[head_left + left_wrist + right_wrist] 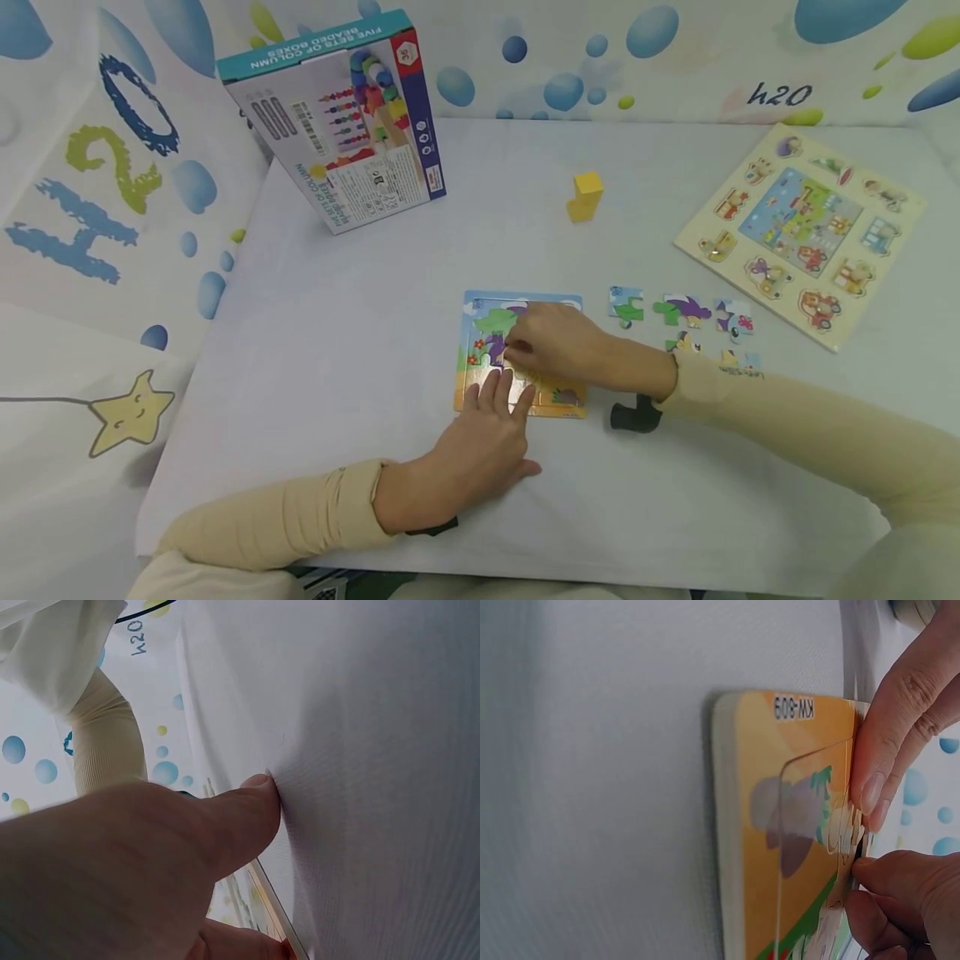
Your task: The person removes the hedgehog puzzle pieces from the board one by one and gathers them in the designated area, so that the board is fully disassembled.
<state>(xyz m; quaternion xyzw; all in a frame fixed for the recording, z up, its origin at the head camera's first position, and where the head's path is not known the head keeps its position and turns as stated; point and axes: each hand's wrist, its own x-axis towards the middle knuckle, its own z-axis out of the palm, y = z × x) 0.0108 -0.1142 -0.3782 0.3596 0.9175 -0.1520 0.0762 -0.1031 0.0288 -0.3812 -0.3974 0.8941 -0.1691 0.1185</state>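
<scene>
A jigsaw puzzle board [521, 409] with a blue and orange border lies on the white table, partly filled. My left hand [480, 450] rests at its near edge with straight fingers touching the board's inner area; in the left wrist view its thumb [247, 810] lies against the tablecloth. My right hand [558, 342] reaches over the board from the right. Its thumb and finger pinch at a puzzle piece in the board's middle, mostly hidden by the fingers. In the right wrist view, the right hand [907, 900] is close to the left fingertips [871, 793].
Several loose puzzle pieces [626, 304] lie right of the board. A wooden knob puzzle [843, 312] is at the far right, yellow blocks [585, 200] stand behind, and a beaded-toy box [337, 125] stands back left. A black object [633, 417] shows beneath the right wrist.
</scene>
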